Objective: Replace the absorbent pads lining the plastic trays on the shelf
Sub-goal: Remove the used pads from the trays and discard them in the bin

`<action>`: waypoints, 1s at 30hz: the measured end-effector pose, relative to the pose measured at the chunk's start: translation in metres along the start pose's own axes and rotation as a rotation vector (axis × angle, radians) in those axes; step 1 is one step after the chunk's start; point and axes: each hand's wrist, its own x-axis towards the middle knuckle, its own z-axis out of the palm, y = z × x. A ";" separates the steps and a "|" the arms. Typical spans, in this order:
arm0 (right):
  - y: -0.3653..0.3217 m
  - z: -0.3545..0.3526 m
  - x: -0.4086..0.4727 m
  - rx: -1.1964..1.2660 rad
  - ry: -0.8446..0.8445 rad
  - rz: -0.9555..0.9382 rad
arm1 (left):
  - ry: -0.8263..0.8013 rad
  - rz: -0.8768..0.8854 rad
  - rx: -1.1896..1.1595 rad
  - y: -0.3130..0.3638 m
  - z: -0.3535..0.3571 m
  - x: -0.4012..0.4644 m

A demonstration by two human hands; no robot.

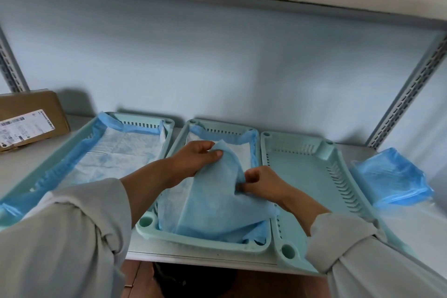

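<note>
Shelf (411, 230), white, carrying three pale green plastic trays side by side along its front edge. Left tray (167, 126): lined. Right tray (304, 176): bare, no pad. Middle tray (205, 242): holds the blue absorbent pad (212, 201), partly folded up, its lower part bunched against the near wall. Left hand (193, 159) pinches the pad's raised top edge; right hand (263, 182) grips its right side, fingers curled into the fabric. Spare folded blue pads (391, 176) near the shelf's right edge; cardboard box (31, 121) at back left. Risks, as judged: pad snagging on the slotted wall and tearing, or the light tray dragging off the front edge.
</note>
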 end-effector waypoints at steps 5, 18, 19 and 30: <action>-0.010 -0.015 0.004 0.225 0.537 -0.128 | 0.075 0.023 -0.241 0.015 -0.009 0.000; -0.004 -0.061 -0.025 0.121 0.477 -0.083 | 0.222 0.234 0.163 0.028 -0.020 -0.004; -0.002 -0.063 -0.029 0.197 0.508 -0.060 | 0.228 0.231 0.167 0.029 -0.020 -0.004; 0.001 -0.065 -0.035 0.024 0.355 0.123 | 0.104 0.072 1.137 0.033 -0.022 0.004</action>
